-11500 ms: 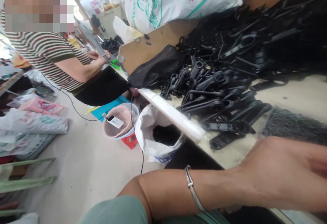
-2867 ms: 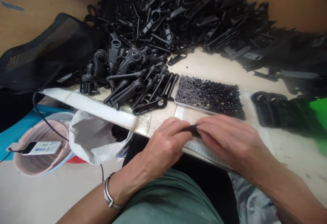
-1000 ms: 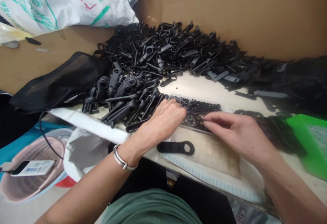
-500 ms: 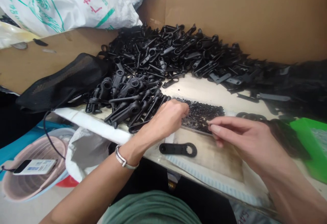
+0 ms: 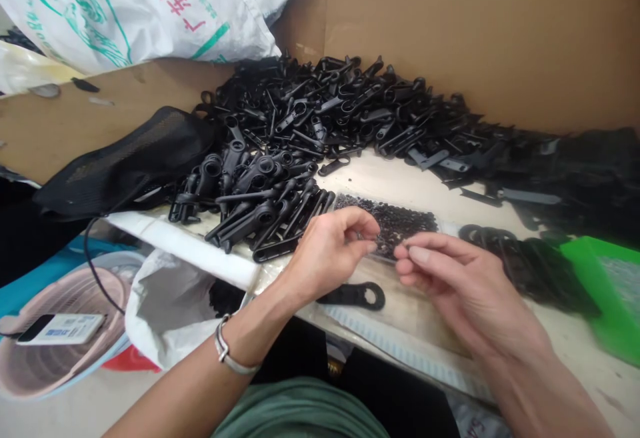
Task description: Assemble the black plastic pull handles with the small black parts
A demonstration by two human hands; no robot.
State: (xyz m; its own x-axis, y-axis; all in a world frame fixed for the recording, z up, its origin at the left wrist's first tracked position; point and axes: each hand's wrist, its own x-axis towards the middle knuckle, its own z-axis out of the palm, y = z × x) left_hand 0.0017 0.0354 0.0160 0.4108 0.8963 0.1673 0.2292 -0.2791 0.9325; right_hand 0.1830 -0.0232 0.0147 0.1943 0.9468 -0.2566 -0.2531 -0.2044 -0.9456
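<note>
My left hand (image 5: 333, 248), a bangle on its wrist, hovers at the left front corner of a shallow clear tray (image 5: 373, 259). Its fingers are curled, the tips close to the thumb; anything between them is too small to name. Many small black pieces (image 5: 400, 218) fill the tray. Pinched closed at the tray's right front is my right hand (image 5: 450, 268), with a tiny bit at its fingertips that I cannot make out. Below the left hand, a flat black lever-shaped plastic part (image 5: 350, 296) with a toothed round hole lies on the table, partly covered by that hand.
A big heap of black plastic parts (image 5: 350, 101) spreads along the cardboard wall (image 5: 475, 31). More ring-ended parts (image 5: 530, 265) lie beside a green bin (image 5: 595, 291) at right. At left are a black mesh bag (image 5: 130, 158), an open white sack (image 5: 165, 311) and a pink basket (image 5: 95, 298).
My left hand has pulled back slightly from the tray, its curled fingers now turned toward my right hand. The right hand has shifted a little left, still pinched. The view has tilted slightly.
</note>
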